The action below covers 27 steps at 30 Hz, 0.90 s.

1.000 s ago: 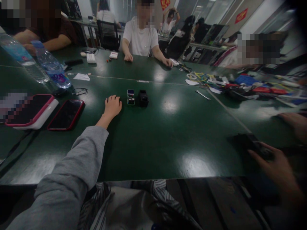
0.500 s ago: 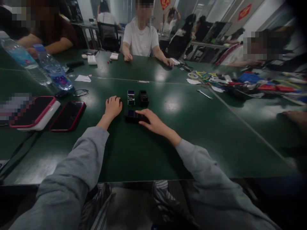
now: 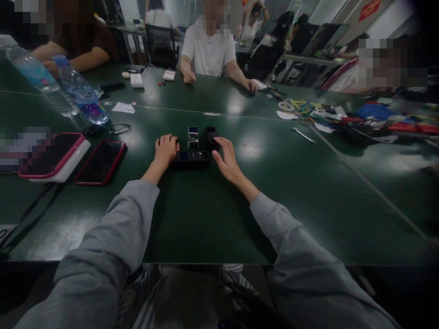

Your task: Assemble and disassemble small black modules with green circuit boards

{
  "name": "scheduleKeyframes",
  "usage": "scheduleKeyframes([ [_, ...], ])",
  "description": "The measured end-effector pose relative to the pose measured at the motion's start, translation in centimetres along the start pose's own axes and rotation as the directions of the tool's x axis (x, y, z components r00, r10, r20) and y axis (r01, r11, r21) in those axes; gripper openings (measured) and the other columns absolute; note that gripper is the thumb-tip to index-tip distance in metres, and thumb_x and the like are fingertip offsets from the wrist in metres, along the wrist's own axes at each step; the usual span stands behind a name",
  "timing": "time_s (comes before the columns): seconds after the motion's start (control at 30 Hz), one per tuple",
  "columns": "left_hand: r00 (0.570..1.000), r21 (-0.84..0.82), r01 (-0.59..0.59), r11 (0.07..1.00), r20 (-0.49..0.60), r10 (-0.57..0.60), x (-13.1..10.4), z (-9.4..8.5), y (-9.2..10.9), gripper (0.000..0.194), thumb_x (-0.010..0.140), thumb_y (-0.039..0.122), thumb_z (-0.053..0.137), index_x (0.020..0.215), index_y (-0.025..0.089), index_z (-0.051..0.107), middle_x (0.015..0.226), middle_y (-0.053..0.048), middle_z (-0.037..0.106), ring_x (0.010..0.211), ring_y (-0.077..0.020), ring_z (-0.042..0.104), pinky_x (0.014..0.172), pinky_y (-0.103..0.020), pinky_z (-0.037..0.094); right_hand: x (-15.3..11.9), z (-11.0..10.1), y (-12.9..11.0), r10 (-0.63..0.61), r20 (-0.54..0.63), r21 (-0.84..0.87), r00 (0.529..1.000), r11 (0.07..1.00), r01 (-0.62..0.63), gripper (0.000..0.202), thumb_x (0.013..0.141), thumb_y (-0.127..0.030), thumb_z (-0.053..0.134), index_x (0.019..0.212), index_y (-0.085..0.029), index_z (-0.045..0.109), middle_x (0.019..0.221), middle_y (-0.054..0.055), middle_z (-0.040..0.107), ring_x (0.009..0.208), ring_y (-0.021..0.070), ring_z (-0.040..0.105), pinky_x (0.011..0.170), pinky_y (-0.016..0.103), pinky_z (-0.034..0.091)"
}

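Note:
A long black device with a small screen lies crosswise on the green table. Behind it a small circuit board with a screen lies lengthwise, and a second black boxy device is just to that board's right. My left hand rests with its fingers spread on the tabletop, at the left end of the long device. Beyond that device's right end, my right hand has thumb and fingers apart. Its fingertips are close to the second black device; whether they touch it I cannot tell.
Left of my hands lie a red-cased phone, a pink-cased one and two water bottles. A wrench and a heap of cables are to the right. A person in white sits opposite.
My right hand has come off the long black device and moved right, its fingers reaching toward the second black device. My left hand stays by the long device's left end. The view has shifted slightly.

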<state>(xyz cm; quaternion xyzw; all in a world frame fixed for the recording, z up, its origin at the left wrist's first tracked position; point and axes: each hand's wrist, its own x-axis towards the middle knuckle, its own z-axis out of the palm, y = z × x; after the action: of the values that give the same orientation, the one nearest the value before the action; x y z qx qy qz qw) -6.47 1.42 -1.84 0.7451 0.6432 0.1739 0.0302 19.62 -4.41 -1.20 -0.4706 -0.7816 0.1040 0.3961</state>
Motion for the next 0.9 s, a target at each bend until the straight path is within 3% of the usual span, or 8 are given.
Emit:
scheduleKeyframes([
  [0.37, 1.0, 0.004, 0.009, 1.0, 0.0, -0.009, 0.07, 0.31, -0.09, 0.046, 0.102, 0.032, 0.036, 0.143, 0.018, 0.055, 0.155, -0.016, 0.049, 0.146, -0.033, 0.04, 0.122, -0.056, 0.031, -0.14, 0.52, 0.71, 0.054, 0.057, -0.15, 0.997, 0.988, -0.045, 0.06, 0.105, -0.064, 0.025, 0.154, -0.031, 0.038, 0.161, 0.006, 0.042, 0.149, 0.0299, 0.035, 0.119, 0.06, 0.035],
  [0.6, 1.0, 0.009, 0.009, 1.0, 0.009, -0.009, 0.03, 0.02, 0.06, 0.047, 0.103, 0.031, 0.036, 0.143, 0.015, 0.054, 0.156, -0.018, 0.048, 0.146, -0.0331, 0.04, 0.122, -0.055, 0.031, -0.32, 0.35, 0.6, 0.061, -0.024, -0.252, 0.998, 0.966, -0.065, 0.052, 0.106, -0.058, 0.028, 0.14, -0.028, 0.053, 0.142, 0.011, 0.056, 0.138, 0.0322, 0.044, 0.11, 0.058, 0.041],
  [0.9, 1.0, 0.007, 0.004, 1.0, 0.011, -0.004, 0.0, 0.0, 0.02, 0.047, 0.103, 0.031, 0.034, 0.144, 0.017, 0.054, 0.155, -0.016, 0.049, 0.146, -0.033, 0.04, 0.122, -0.055, 0.032, -0.28, 0.16, 0.85, 0.052, -0.024, -0.279, 0.998, 0.959, -0.057, 0.038, 0.102, -0.034, 0.044, 0.137, -0.026, 0.055, 0.137, 0.013, 0.055, 0.133, 0.0366, 0.045, 0.103, 0.06, 0.043],
])
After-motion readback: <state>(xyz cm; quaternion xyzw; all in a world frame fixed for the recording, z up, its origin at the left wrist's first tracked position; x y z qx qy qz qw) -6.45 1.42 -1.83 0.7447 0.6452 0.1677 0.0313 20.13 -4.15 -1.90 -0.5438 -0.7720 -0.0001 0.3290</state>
